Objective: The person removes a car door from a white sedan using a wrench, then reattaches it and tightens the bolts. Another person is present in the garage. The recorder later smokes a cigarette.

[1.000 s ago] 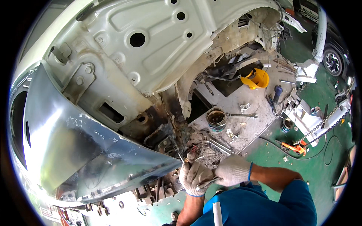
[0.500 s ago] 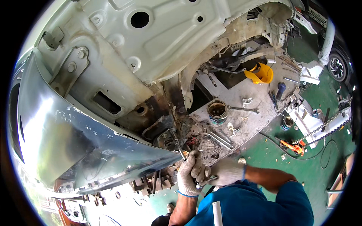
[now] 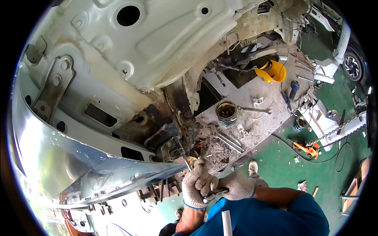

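My gloved left hand point(image 3: 197, 185) is closed round the lower end of a socket wrench point(image 3: 186, 160). Its steel shaft slants up and left to a dark metal clamp point(image 3: 168, 150) at the bent, rusty end of the car body. At the wrench's other end, a short bright bar shows below the knuckles. My gloved right hand point(image 3: 238, 185) is closed on this bar from the right, its fingertips partly hidden. Both hands are close together in front of my blue shirt, just right of the glossy curved body panel point(image 3: 114, 169).
A grimy metal platform point(image 3: 271, 106) carries an open can point(image 3: 226, 112), an open-ended wrench point(image 3: 256, 109), more wrenches point(image 3: 228, 142) and a yellow container point(image 3: 271, 72). On the green floor lie an orange chain tool point(image 3: 306, 149), cables and a second can point(image 3: 301, 123).
My right hand has moved slightly down, and the bar in it has swung toward me. The left hand stays round the shaft. The whole view has shifted a little, and a shoe now shows.
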